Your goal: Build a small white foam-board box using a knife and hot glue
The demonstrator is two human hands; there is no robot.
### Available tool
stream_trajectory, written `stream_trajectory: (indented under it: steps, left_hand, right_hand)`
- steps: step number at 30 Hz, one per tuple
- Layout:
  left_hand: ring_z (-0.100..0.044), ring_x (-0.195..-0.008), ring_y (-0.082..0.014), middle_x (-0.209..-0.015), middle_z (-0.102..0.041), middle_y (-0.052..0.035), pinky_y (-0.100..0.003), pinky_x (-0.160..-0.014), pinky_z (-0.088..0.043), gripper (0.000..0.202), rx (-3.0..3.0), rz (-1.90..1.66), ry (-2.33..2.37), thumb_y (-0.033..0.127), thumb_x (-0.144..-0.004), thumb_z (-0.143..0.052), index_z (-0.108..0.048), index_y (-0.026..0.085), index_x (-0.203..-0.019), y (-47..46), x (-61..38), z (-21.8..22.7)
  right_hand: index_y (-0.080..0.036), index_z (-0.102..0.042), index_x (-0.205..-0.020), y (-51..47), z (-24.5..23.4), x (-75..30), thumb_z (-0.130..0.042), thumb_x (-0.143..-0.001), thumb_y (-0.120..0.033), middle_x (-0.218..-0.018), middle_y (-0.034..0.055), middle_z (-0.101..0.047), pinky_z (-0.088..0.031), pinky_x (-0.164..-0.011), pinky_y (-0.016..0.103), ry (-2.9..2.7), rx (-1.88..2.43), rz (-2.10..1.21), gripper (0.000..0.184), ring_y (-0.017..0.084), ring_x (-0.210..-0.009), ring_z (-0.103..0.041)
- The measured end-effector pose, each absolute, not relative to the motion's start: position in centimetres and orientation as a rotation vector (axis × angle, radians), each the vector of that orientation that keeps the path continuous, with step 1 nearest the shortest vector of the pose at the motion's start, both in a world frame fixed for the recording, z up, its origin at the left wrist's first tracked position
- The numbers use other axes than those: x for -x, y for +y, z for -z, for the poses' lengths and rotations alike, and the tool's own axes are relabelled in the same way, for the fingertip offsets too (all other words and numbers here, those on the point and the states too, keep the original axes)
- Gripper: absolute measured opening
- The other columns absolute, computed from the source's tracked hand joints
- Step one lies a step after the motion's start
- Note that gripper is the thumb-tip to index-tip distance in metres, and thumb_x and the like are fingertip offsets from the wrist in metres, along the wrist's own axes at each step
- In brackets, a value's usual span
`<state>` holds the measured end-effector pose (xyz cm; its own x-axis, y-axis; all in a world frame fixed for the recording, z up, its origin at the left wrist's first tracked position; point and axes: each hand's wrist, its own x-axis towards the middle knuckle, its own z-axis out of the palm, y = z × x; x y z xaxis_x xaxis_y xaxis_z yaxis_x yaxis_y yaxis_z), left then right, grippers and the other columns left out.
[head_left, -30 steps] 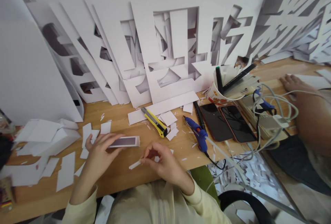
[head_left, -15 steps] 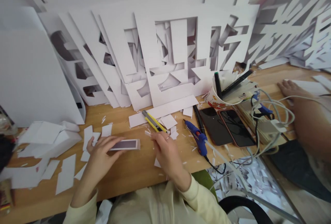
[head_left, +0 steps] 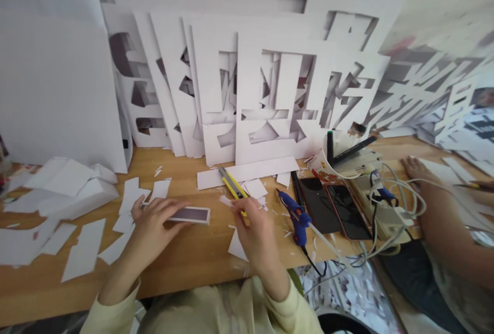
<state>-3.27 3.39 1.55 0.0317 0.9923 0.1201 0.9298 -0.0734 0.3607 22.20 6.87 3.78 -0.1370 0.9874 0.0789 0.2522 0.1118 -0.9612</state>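
My left hand (head_left: 160,226) is closed around one end of a small, narrow white box (head_left: 200,215) with a dark purplish inside. It lies low over the wooden table. My right hand (head_left: 258,233) has its thumb and forefinger pinched together at a small white strip (head_left: 226,200). Just behind those fingers lies a yellow utility knife (head_left: 232,183), its near end partly covered by the hand. White offcuts (head_left: 254,188) lie beside the knife, and another white piece (head_left: 237,246) is partly under my right wrist.
A blue glue gun (head_left: 295,213), two phones (head_left: 349,210) and a paper tub of pens (head_left: 324,165) stand to the right, amid tangled cables (head_left: 415,195). Cut-out white boards (head_left: 250,87) lean at the back. Scraps (head_left: 83,249) lie left. Another person's hand (head_left: 419,169) rests far right.
The view has shifted, so the table items appear moved. My right hand is slightly farther right, still pinched, and the white piece under its wrist shows more. My left hand keeps its hold.
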Motion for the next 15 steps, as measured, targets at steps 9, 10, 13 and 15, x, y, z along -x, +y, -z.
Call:
stream_trajectory:
  steps: [9, 10, 13, 15]
  left_hand:
    - [-0.07, -0.106, -0.0305, -0.11, -0.08, -0.0042, -0.059, -0.116, -0.023, 0.025, -2.162, -0.615, 1.946, 0.024, -0.091, -0.063, -0.075, 0.032, -0.112, 3.2, 3.3, -0.5]
    - [-0.07, -0.105, -0.0305, -0.11, -0.08, -0.0039, -0.059, -0.116, -0.023, 0.025, -2.163, -0.636, 1.939, 0.024, -0.09, -0.063, -0.075, 0.032, -0.112, 3.2, 3.3, -0.3]
    - [-0.071, -0.103, -0.0297, -0.108, -0.08, -0.0024, -0.06, -0.117, -0.022, 0.027, -2.167, -0.702, 1.941, 0.023, -0.09, -0.064, -0.075, 0.033, -0.112, 3.2, 3.1, 0.3]
    - [-0.071, -0.103, -0.0294, -0.109, -0.08, -0.0019, -0.06, -0.118, -0.02, 0.028, -2.165, -0.743, 1.947, 0.022, -0.09, -0.064, -0.075, 0.034, -0.113, 3.2, 3.0, 0.6]
  right_hand:
    - [-0.025, -0.055, -0.074, 6.8, -3.8, -21.3, -0.078, -0.08, -0.04, -0.087, 0.005, -0.075, -0.055, -0.072, 0.031, -1.304, 1.216, -1.447, 0.028, 0.02, -0.08, -0.07]
    - [-0.025, -0.056, -0.074, 6.8, -3.5, -21.1, -0.074, -0.084, -0.038, -0.087, 0.0055, -0.075, -0.055, -0.077, 0.033, -1.336, 1.284, -1.264, 0.023, 0.022, -0.085, -0.071]
    - [-0.024, -0.062, -0.075, 6.9, -3.1, -21.6, -0.072, -0.085, -0.034, -0.078, 0.0035, -0.071, -0.053, -0.074, 0.032, -1.512, 1.428, -1.121, 0.018, 0.021, -0.078, -0.068]
    - [-0.023, -0.062, -0.075, 6.7, -3.2, -22.4, -0.081, -0.08, -0.038, -0.069, -0.0003, -0.068, -0.051, -0.063, 0.029, -1.541, 1.413, -1.426, 0.025, 0.017, -0.065, -0.064]
